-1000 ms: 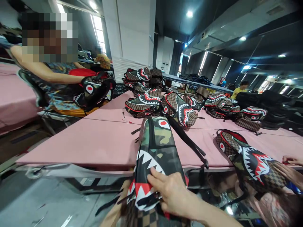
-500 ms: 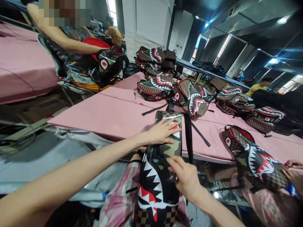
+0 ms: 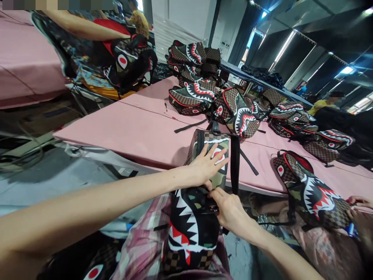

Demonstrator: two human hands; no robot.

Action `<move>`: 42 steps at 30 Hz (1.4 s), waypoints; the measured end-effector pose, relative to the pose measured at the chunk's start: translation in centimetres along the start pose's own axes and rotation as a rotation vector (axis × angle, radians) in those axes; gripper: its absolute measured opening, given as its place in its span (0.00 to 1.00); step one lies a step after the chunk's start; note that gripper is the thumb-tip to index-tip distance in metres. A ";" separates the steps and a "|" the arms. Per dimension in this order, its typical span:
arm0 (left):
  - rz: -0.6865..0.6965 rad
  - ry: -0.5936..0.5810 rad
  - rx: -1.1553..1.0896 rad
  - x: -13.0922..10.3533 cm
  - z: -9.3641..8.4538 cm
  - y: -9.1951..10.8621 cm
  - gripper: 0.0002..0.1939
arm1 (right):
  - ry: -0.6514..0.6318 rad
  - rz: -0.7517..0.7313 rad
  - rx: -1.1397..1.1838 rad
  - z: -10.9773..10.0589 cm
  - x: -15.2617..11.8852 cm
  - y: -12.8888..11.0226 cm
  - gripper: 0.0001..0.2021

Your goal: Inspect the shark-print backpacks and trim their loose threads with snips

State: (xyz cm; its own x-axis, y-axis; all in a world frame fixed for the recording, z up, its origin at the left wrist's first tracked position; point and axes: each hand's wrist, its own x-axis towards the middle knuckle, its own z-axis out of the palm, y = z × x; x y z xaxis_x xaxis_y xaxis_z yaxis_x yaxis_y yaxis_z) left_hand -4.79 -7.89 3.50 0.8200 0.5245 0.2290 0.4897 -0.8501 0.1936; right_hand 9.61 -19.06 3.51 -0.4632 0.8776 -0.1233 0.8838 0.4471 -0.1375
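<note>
Nearest: 1 printed backpack (image 3: 198, 206), lower centre of the frame, lower end over the plaid cloth (image 3: 140, 237) on my lap, upper end at the edge of the pink table (image 3: 116, 132). Long axis runs up the frame, top leaning slightly right. Both of my hands touch it. My left hand (image 3: 205, 167) lies on the upper part, fingers spread. My right hand (image 3: 229, 206) meets the right edge near mid-length, fingers curled together; the bag lies to its left. What they pinch, if anything, I cannot tell.

Markings: shark teeth, 1 eye partly covered by my left fingers, camouflage, checks. No brand, label or writing legible.

Beyond: a 2nd backpack (image 3: 323, 198), right, a co-worker's hand (image 3: 361, 219) at its right end; a heap of backpacks (image 3: 190, 93), upper centre.
</note>
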 end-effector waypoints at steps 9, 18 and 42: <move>-0.098 -0.061 0.164 0.4 1.4 1.8 0.60 | 0.111 -0.015 0.484 1.5 -0.1 -0.1 0.15; -0.058 0.138 0.116 -0.7 3.2 0.2 0.49 | 0.155 -0.123 0.658 2.4 -1.0 0.4 0.09; -1.490 0.154 -2.239 -8.0 5.3 8.8 0.09 | 0.322 -0.370 -0.023 4.2 -3.7 1.2 0.13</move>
State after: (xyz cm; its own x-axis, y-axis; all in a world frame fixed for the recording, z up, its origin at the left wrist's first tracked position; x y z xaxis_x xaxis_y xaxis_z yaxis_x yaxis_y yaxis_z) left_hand -5.46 -19.82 -1.63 0.4276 0.4571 -0.7798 -0.4406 0.8587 0.2617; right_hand 12.15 -22.52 -0.29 -0.7060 0.6663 0.2402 0.6666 0.7397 -0.0927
